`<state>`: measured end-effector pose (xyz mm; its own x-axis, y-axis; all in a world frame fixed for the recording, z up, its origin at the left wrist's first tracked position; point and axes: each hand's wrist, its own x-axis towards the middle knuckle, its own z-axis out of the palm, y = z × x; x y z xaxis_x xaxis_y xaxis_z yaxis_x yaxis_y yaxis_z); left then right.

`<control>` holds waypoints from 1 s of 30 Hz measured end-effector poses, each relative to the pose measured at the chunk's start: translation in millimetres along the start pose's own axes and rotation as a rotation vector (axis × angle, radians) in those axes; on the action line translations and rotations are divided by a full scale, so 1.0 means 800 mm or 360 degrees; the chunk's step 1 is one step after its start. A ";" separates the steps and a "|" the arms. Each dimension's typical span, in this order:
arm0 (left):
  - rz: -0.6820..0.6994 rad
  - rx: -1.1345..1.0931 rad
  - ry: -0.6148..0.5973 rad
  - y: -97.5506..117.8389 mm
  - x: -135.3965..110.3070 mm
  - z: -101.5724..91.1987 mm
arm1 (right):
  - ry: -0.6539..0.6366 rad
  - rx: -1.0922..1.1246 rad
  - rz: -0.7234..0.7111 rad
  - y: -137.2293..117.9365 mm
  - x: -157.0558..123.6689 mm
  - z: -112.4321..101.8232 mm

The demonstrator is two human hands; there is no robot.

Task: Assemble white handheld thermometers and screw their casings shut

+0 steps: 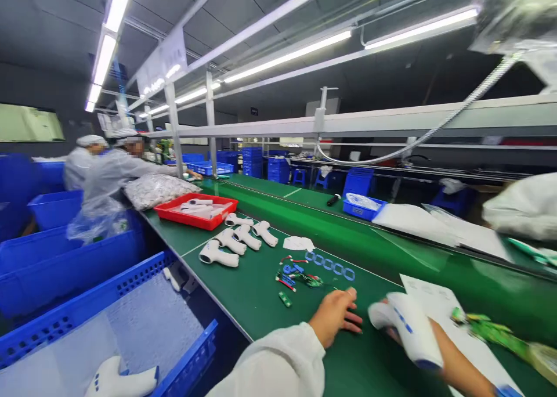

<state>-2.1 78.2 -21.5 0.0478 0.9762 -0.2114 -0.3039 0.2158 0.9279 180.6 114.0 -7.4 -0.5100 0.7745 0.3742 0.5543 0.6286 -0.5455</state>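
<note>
My right hand (392, 330) is wrapped round a white gun-shaped infrared thermometer (415, 330) with blue buttons, which is slightly blurred and hides most of the fingers. Over the green bench, my left hand (335, 316) has its fingers apart and nothing in it. Beyond the left hand lie a tangle of wires with small circuit boards (298, 274), a separate green circuit board (285, 299) and a row of blue rings (329, 264). Several white thermometer housings (221, 253) rest on the bench farther left, beside a small pile of white pieces (298, 243).
A red tray (195, 223) of white housings stands on the bench. Below the left edge, a blue crate (167, 321) holds another housing (122, 379). White paper (429, 292), green boards (496, 333) and a tape roll (543, 359) lie right. Co-workers (113, 170) stand far left.
</note>
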 end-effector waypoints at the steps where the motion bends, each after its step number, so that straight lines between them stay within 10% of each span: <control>1: -0.0095 -0.0065 -0.0146 0.002 -0.004 0.002 | -0.0077 -0.0206 -0.0100 -0.015 -0.002 -0.009; 5: -0.0377 -0.0296 -0.0713 0.011 -0.024 0.012 | -0.0298 -0.0582 -0.0034 -0.064 0.004 -0.038; 9: -0.0465 -0.0462 -0.0845 0.022 -0.039 0.017 | -0.0373 -0.0624 0.0039 -0.077 -0.007 -0.058; 18: -0.0359 -0.0534 -0.0308 0.029 -0.074 0.005 | -0.0567 -0.0581 0.0277 -0.051 -0.128 -0.069; 25: 0.0000 0.0189 -0.0370 0.015 -0.089 0.004 | -0.0412 -0.0519 0.0230 -0.038 -0.146 -0.051; 30: 0.0431 0.0849 -0.0328 0.016 -0.104 0.004 | -0.0059 0.0712 0.0492 -0.077 -0.108 -0.087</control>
<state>-6.7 -0.4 9.0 0.2341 0.9699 0.0667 0.1824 -0.1112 0.9769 236.2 13.0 45.9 -0.3952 0.9102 0.1237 0.3523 0.2745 -0.8947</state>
